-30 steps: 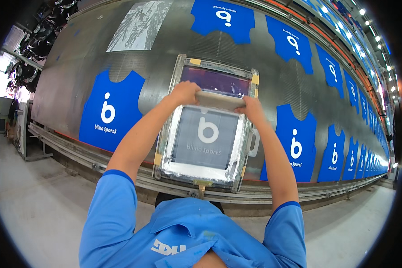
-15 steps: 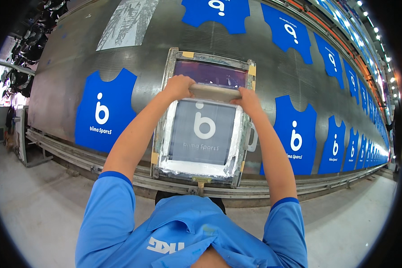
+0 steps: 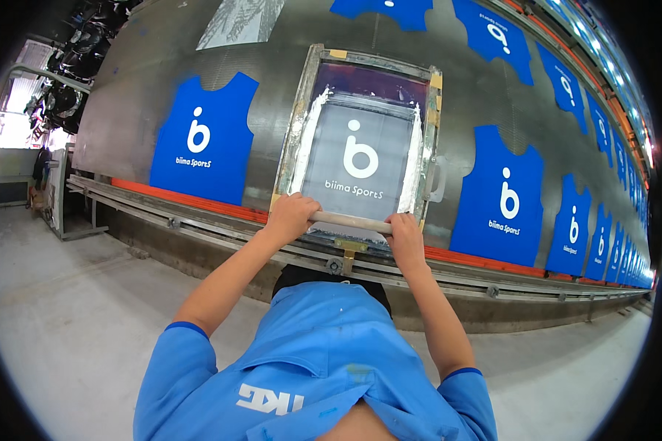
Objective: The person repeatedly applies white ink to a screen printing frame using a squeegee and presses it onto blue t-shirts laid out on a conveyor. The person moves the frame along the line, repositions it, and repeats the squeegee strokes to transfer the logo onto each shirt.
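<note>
My left hand (image 3: pixel 290 217) and my right hand (image 3: pixel 407 237) are closed round opposite ends of a pale squeegee (image 3: pixel 351 221) at the near end of a taped metal screen frame (image 3: pixel 299 117). The screen's grey mesh (image 3: pixel 327 143) shows a white round logo with a dot and lettering. White ink lines both sides of the mesh, and a dark purple band (image 3: pixel 371 81) spans the far end. A light grey handle (image 3: pixel 435 184) sticks out at the frame's right.
Blue bib-shaped fabric pieces (image 3: pixel 198 180) with white prints lie along the long grey table (image 3: pixel 118 147). A patterned pale sheet (image 3: pixel 239 22) is at the back. A metal rail and orange strip (image 3: pixel 467 259) run along the near edge. Dark machinery (image 3: pixel 70 95) stands far left.
Both my hands have pulled the squeegee from the upper part of the screen down to its near end. The whole logo now shows behind it, and the view has shifted.
</note>
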The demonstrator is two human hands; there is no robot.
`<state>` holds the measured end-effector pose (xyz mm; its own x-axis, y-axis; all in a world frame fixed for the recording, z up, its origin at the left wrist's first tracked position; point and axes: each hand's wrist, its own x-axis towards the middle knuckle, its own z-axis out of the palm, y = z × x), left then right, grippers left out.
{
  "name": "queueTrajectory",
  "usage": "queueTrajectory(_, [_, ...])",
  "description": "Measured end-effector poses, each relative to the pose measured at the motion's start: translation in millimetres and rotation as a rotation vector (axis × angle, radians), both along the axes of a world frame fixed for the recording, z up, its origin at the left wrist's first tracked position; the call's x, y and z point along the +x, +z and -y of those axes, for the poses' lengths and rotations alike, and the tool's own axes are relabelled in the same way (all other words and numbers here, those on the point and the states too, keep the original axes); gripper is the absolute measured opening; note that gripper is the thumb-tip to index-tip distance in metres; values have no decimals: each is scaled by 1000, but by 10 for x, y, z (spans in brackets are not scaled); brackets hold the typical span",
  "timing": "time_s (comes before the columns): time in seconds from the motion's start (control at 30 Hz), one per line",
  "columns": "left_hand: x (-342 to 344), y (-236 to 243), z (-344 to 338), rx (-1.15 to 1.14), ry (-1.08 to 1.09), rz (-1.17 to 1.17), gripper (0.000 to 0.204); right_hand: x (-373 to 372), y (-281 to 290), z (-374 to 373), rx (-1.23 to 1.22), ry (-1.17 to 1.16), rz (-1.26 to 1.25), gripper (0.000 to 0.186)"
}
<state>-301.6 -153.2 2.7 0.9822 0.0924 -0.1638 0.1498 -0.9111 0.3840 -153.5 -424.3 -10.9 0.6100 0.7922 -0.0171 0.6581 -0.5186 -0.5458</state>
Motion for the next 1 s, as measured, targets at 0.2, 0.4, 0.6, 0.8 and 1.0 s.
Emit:
queueTrajectory(0.2, [426, 67, 75, -3, 19, -29, 49, 399, 104, -226, -112, 115, -42, 34])
queueTrajectory(0.4, [909, -249, -94, -192, -59, -403, 66, 966, -71, -500, -595, 242, -467, 54])
queueTrajectory(0.6, [1619, -238, -717, -347, -84, -309, 66, 1534, 319, -649, -209, -68, -664, 54])
queueTrajectory(0.8, [2769, 97, -1203, -111, -20, -61, 55, 1847, -465, 76, 81, -622, -128, 36])
queueTrajectory(1.0, [3004, -114, -1301, -196, -136, -241, 46, 1593, -637, -28, 358, -769, -762, 31])
